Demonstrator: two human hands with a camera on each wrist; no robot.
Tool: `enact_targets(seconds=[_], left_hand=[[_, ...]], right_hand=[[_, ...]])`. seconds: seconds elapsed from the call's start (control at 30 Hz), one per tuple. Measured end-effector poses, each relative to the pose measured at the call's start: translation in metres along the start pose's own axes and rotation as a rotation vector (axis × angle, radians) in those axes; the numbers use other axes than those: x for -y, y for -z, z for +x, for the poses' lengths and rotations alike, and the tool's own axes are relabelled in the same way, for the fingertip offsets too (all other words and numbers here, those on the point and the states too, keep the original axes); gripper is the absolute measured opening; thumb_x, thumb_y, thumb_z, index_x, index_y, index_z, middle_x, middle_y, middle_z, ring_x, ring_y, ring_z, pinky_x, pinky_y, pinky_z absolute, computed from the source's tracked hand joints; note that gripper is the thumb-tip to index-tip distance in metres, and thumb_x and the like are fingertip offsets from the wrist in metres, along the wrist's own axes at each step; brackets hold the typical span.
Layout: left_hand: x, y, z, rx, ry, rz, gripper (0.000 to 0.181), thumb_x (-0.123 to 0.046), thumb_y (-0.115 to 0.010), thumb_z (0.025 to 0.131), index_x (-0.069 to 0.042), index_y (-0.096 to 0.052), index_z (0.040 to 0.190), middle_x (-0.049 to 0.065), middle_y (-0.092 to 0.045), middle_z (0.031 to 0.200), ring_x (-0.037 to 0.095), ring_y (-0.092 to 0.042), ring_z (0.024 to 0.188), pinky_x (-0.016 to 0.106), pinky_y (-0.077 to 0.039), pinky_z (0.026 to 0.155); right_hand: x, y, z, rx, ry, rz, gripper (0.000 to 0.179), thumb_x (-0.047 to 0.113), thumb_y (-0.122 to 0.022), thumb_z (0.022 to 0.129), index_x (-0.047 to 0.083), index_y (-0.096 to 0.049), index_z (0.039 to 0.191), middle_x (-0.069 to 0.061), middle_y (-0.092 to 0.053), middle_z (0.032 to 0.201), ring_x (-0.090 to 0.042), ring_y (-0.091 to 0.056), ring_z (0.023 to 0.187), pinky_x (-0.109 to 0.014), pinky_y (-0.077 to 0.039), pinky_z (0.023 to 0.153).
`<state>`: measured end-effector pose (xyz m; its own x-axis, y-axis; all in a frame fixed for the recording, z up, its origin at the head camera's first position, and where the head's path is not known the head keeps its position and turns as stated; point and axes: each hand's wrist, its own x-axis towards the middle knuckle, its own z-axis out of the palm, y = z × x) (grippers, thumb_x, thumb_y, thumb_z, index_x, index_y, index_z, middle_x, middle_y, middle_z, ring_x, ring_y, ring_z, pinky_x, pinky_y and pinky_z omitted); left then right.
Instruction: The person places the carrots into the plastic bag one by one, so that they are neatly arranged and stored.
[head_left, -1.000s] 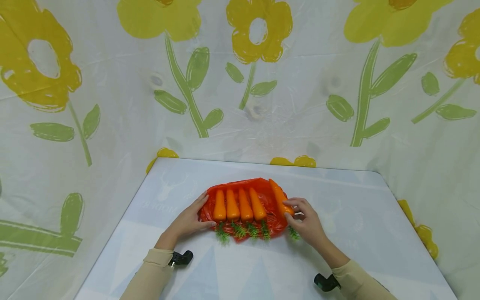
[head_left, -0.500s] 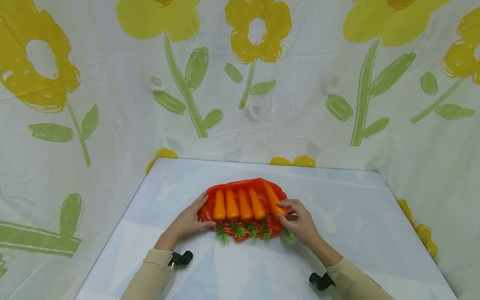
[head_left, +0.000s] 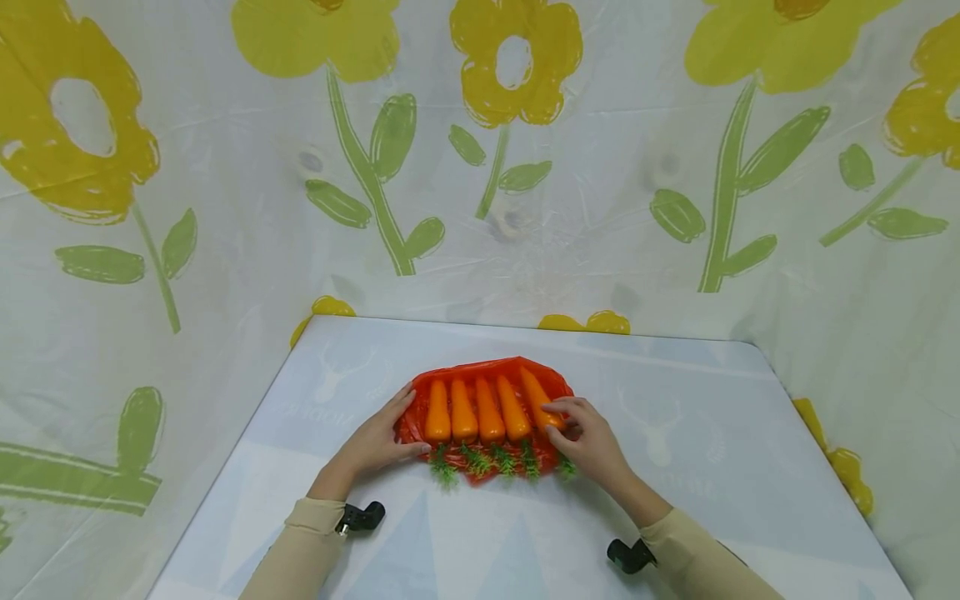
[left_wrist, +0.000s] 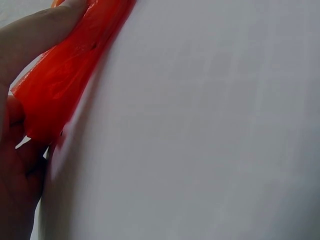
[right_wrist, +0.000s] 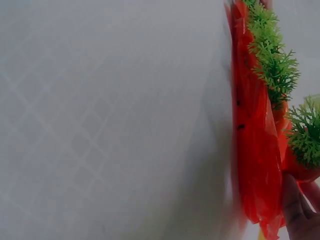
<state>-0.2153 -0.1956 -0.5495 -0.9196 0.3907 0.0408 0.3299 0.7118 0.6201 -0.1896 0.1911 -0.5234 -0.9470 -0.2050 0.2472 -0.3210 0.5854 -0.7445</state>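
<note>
Several toy carrots (head_left: 489, 412) lie side by side on a crinkled red plastic bag (head_left: 558, 385), green tops toward me. At the bag's left edge, my left hand (head_left: 378, 433) grips the plastic; in the left wrist view its thumb (left_wrist: 40, 32) lies over the red film and fingers sit at the side. My right hand (head_left: 592, 446) pinches the rightmost carrot (head_left: 534, 390) near its thick end, the tip leaning left toward the row. In the right wrist view that carrot's leafy top (right_wrist: 305, 132) stands just above the fingers. The bag's underside is hidden.
A pale table (head_left: 660, 517) with faint printed patterns carries everything. Behind it and at both sides hangs a white curtain (head_left: 570, 250) with yellow flowers. A black wrist camera (head_left: 363, 517) sits on the left wrist, another (head_left: 632, 556) on the right.
My right hand has moved left with its carrot, bringing it from the bag's right edge to beside the row. My left hand has stayed in place.
</note>
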Motion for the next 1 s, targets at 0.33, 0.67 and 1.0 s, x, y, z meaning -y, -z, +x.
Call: enact_targets(seconds=[0.33, 0.67, 1.0], left_hand=[[0.0031, -0.0004, 0.0014, 0.004, -0.003, -0.005, 0.108, -0.060, -0.079, 0.081, -0.005, -0.031, 0.160, 0.004, -0.019, 0.170, 0.034, -0.029, 0.151, 0.055, -0.032, 0.118], [0.0039, -0.0015, 0.0007, 0.002, -0.006, -0.001, 0.107, -0.061, -0.077, 0.082, -0.005, -0.030, 0.160, 0.003, -0.019, 0.170, 0.034, -0.029, 0.151, 0.055, -0.032, 0.118], [0.0027, -0.0010, -0.0003, 0.002, 0.004, -0.010, 0.107, -0.063, -0.076, 0.082, -0.006, -0.030, 0.160, 0.002, -0.018, 0.170, 0.033, -0.028, 0.151, 0.055, -0.032, 0.118]], right_hand=[[0.0029, -0.0087, 0.0030, 0.005, 0.006, -0.090, 0.031, 0.020, -0.077, 0.091, 0.020, -0.074, 0.122, 0.000, -0.062, 0.121, -0.015, -0.059, 0.091, -0.031, -0.057, 0.081], [0.0053, -0.0077, 0.0067, 0.055, -0.039, -0.140, 0.034, 0.022, -0.077, 0.092, 0.020, -0.073, 0.126, -0.002, -0.061, 0.124, -0.018, -0.060, 0.095, -0.038, -0.057, 0.087], [0.0059, -0.0056, 0.0079, 0.084, -0.046, -0.207, 0.039, 0.025, -0.078, 0.092, 0.020, -0.072, 0.129, -0.002, -0.066, 0.123, -0.019, -0.061, 0.095, -0.041, -0.057, 0.088]])
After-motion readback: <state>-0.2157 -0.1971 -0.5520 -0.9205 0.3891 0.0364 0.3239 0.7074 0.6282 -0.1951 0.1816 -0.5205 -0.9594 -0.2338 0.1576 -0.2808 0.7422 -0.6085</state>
